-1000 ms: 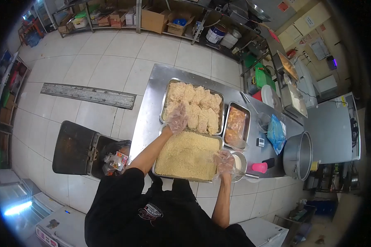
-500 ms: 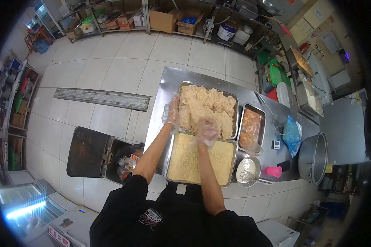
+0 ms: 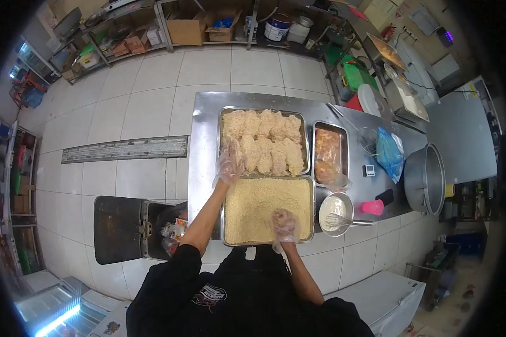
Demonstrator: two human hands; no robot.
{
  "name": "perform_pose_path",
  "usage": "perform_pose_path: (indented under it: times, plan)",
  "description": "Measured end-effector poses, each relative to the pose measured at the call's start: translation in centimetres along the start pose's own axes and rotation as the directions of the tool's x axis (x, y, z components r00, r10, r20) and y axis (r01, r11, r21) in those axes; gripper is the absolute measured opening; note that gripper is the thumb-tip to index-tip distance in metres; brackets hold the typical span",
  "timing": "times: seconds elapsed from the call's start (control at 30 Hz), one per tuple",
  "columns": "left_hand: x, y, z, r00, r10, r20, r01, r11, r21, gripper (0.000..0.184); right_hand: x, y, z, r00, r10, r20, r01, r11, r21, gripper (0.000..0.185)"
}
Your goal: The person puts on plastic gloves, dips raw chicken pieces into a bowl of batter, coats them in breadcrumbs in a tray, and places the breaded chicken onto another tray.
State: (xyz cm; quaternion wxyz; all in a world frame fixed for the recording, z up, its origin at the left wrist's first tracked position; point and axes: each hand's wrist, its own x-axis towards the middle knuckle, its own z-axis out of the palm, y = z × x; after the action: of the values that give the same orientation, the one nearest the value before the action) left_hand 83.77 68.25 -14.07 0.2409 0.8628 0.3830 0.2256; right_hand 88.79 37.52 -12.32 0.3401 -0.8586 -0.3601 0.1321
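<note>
A metal tray (image 3: 305, 129) holds two rows of crumb-coated pieces (image 3: 264, 126). My left hand (image 3: 229, 164), in a clear plastic glove, lies at the lower left of these pieces, its fingers extended onto the end one. Nearer my body is a second tray filled with yellowish crumbs (image 3: 250, 208). Over the right part of the crumbs is my right hand (image 3: 285, 226), also gloved, with its fingers curled; whether anything is inside them is hidden. Right of the coated pieces, a narrower tray (image 3: 346, 149) contains orange-brown raw pieces (image 3: 327, 147) partly under clear plastic.
A bowl of pale batter (image 3: 336, 205) with a whisk (image 3: 343, 221) sits beside the crumb tray. Farther right are a pink cup (image 3: 372, 207), a timer (image 3: 368, 170), a blue bag (image 3: 389, 154) and a large pot (image 3: 426, 180). An open bin (image 3: 152, 227) stands left.
My right hand has moved from the coated pieces back over the crumb tray. My left hand has come down from the tray's left edge onto the lower-left piece. The view has shifted.
</note>
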Motion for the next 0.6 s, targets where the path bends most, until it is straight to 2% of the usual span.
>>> perform_pose_path:
  times: [0.03, 0.07, 0.1, 0.13, 0.17, 0.2, 0.23, 0.27, 0.33, 0.37, 0.4, 0.43, 0.47, 0.5, 0.53, 0.57, 0.6]
  plan:
    - [-0.1, 0.9, 0.1, 0.992, 0.059, -0.110, -0.055, 0.997, 0.045, 0.058, -0.6, 0.5, -1.4, 0.999, -0.006, -0.037, 0.005, 1.000, -0.016, 0.022]
    - [0.4, 1.5, 0.2, 0.991, 0.067, -0.114, -0.063, 0.997, 0.043, 0.058, -1.1, 0.8, -2.2, 0.997, -0.012, -0.076, 0.009, 1.000, -0.030, 0.017]
    - [0.8, 2.7, -0.8, 0.994, 0.081, -0.072, -0.071, 0.989, 0.130, 0.059, -1.7, 0.5, -2.9, 0.997, -0.010, -0.082, 0.008, 1.000, -0.030, 0.017]
    - [1.2, 3.2, -1.0, 0.996, 0.088, -0.031, -0.079, 0.973, 0.216, 0.060, -2.4, 0.3, -3.7, 0.996, 0.045, -0.081, -0.045, 0.999, -0.002, 0.016]
    - [2.2, 3.3, -1.0, 0.995, 0.092, -0.038, -0.081, 0.974, 0.212, 0.060, -2.5, 0.1, -4.2, 0.992, 0.094, -0.080, -0.092, 0.995, 0.025, 0.016]
    - [3.1, 2.5, -0.4, 0.986, 0.140, 0.087, -0.158, 0.956, 0.249, 0.061, -2.8, -0.1, -4.3, 0.992, 0.090, -0.084, -0.088, 0.996, 0.023, 0.016]
    - [3.2, 2.1, -0.6, 0.960, 0.181, 0.215, -0.237, 0.932, 0.275, 0.062, -3.3, -0.1, -4.0, 0.993, 0.114, -0.022, -0.115, 0.992, -0.059, 0.018]
    - [2.8, 1.7, -0.9, 0.960, 0.185, 0.212, -0.240, 0.932, 0.272, 0.062, -3.7, 0.1, -3.9, 0.989, 0.142, 0.036, -0.136, 0.980, -0.142, 0.020]
    - [2.5, 1.6, -2.1, 0.959, 0.281, -0.044, -0.263, 0.935, 0.238, 0.062, -4.4, -0.1, -4.8, 0.992, 0.106, 0.062, -0.098, 0.988, -0.116, 0.023]
    - [2.2, 1.9, -2.0, 0.961, 0.264, 0.084, -0.277, 0.924, 0.262, 0.062, -5.2, -0.6, -4.8, 0.992, 0.083, 0.094, -0.075, 0.994, -0.080, 0.026]
    - [1.7, 1.6, -1.4, 0.951, 0.288, 0.113, -0.307, 0.918, 0.251, 0.062, -6.4, 0.2, -4.5, 0.990, 0.117, 0.076, -0.111, 0.991, -0.075, 0.026]
    - [2.1, 1.5, -0.9, 0.960, 0.233, 0.158, -0.262, 0.944, 0.201, 0.062, -6.6, 2.3, -4.1, 0.996, 0.006, 0.088, 0.012, 0.980, -0.199, 0.028]
    - [2.4, 1.4, -0.2, 0.962, 0.181, 0.206, -0.214, 0.964, 0.155, 0.063, -6.0, 4.0, -4.6, 0.985, -0.165, 0.050, 0.168, 0.851, -0.498, 0.030]
    - [1.9, 0.7, 0.7, 0.963, 0.260, 0.077, -0.269, 0.951, 0.155, 0.062, -5.4, 5.7, -5.3, 0.942, -0.336, 0.008, 0.204, 0.551, -0.809, 0.031]
    - [2.4, 1.4, 0.5, 0.952, 0.295, 0.085, -0.305, 0.941, 0.147, 0.062, -4.8, 7.2, -6.0, 0.870, -0.491, -0.032, 0.101, 0.241, -0.965, 0.032]
    - [2.4, 1.9, 0.0, 0.951, 0.286, 0.117, -0.307, 0.915, 0.261, 0.062, -4.1, 11.1, -5.4, 0.691, -0.704, 0.168, -0.337, -0.518, -0.786, 0.032]
    - [1.8, 1.7, -0.3, 0.952, 0.267, 0.151, -0.304, 0.876, 0.373, 0.063, -3.6, 11.5, -7.4, 0.804, -0.572, 0.163, -0.239, -0.562, -0.792, 0.040]
